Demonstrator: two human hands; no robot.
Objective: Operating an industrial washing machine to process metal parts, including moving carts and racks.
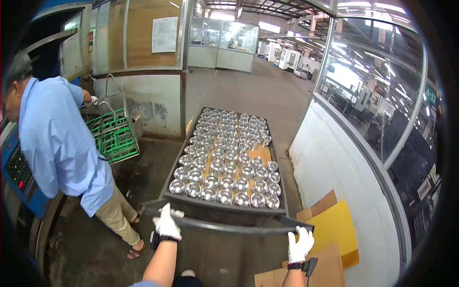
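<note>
A dark metal cart handle (229,226) runs across in front of me, joined at its sides to a low flat cart. My left hand (167,224), in a white glove, is closed round the left part of this bar. At the right corner of the bar, my right hand (300,244), also gloved in white, has its fingers curled over it. Beyond the handle, many shiny round metal parts (226,182) stand in rows on the cart bed, inside its dark rim (224,207). Brown cardboard (260,154) shows between some of them.
A co-worker (62,138) in a light blue shirt stands at left beside a blue machine (19,172), one gloved hand at a rack with green dividers (114,136). Cardboard sheets (330,229) lean by the white right wall (325,162). A partition post (184,105) stands left of the cart.
</note>
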